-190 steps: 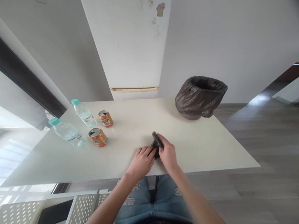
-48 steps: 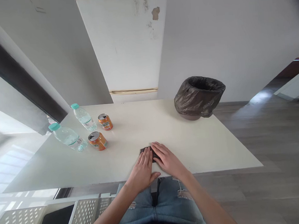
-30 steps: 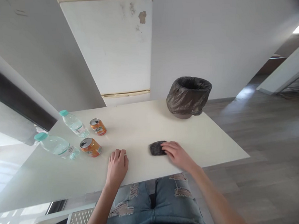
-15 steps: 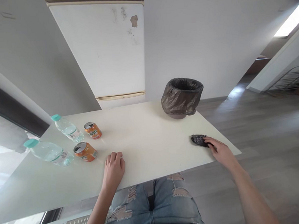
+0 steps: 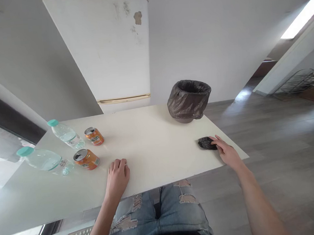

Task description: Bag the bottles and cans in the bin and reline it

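Observation:
On the white table, my left hand (image 5: 118,175) rests near the front edge with its fingers curled in and nothing visible in them. To its left lie two orange drink cans: a nearer can (image 5: 86,159) and a farther can (image 5: 94,136), both with opened tops and upright. My right hand (image 5: 227,152) is at the table's right end, its fingers stretched out and apart. Its fingertips touch the edge of a crumpled black plastic bag (image 5: 205,143) lying on the tabletop. The underside of the bag and part of the thumb are hidden.
Two clear bottles with green caps, a nearer bottle (image 5: 44,160) and a farther bottle (image 5: 66,134), lie tilted at the left. A bin lined with a black bag (image 5: 184,102) stands at the back right of the table (image 5: 148,147). Behind is a white fridge (image 5: 108,52).
My right hand's fingers have lifted and loosened on the black plastic bag, which looks rounder now. My left hand stays put on the table. The view has shifted slightly.

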`<action>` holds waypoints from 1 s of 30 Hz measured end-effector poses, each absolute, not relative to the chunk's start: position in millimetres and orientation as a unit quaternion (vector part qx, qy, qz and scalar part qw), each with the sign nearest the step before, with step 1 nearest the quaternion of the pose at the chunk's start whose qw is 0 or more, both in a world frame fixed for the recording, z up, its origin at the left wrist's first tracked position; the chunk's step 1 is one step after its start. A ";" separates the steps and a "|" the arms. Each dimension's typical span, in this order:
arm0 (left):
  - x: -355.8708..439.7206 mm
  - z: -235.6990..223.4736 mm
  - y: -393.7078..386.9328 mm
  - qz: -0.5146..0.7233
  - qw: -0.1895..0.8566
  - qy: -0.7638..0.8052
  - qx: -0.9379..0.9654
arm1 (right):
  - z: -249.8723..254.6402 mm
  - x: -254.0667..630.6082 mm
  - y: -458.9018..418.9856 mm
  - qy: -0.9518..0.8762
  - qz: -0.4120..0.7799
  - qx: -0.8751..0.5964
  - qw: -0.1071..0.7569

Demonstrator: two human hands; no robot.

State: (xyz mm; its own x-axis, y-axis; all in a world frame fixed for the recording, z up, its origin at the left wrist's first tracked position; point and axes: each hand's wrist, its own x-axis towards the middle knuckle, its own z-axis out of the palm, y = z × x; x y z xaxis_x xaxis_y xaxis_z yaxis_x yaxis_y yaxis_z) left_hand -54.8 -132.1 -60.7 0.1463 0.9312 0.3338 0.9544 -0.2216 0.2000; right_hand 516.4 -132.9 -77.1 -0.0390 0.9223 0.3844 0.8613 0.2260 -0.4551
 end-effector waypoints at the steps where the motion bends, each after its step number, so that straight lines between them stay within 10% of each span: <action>1: -55.2 -61.3 -131.9 -0.198 0.029 -0.623 -0.756 | -74.3 514.5 -134.1 -0.714 0.041 -0.617 0.328; 7: -55.2 -63.4 -131.5 -0.199 0.038 -0.624 -0.755 | -48.8 493.6 -130.3 -0.592 -0.116 -0.621 0.500; 19: -53.0 -63.2 -132.3 -0.201 0.023 -0.626 -0.753 | 77.2 412.5 -13.5 -0.691 -0.215 -0.574 0.383; 30: -51.5 -64.3 -135.5 -0.187 0.013 -0.638 -0.747 | 89.2 409.0 43.9 -0.688 -0.196 -0.616 0.331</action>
